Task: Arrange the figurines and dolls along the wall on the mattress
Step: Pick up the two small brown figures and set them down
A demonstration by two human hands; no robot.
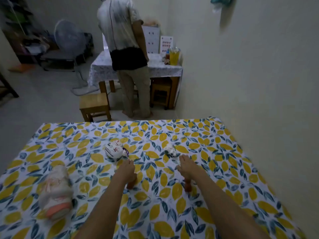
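Observation:
My left hand (126, 169) and my right hand (186, 167) reach forward, palms down, over the mattress (224, 169) with its yellow-leaf sheet. Under each palm a small reddish-brown figurine shows, one under the left hand (132, 183) and one under the right hand (187, 186); each hand appears closed on its piece. Just past my left fingertips lie white cat figurines (114, 150) with a purple cord. A small white figurine (170, 150) lies just beyond my right fingertips. A large white and orange doll (55, 188), blurred, lies at the left.
The pale wall (259, 83) runs along the mattress's right side. Beyond the mattress's far edge a person (127, 57) stands at a cloth-covered table (164, 69). A wooden stool (94, 106) and a standing fan (69, 37) are on the floor.

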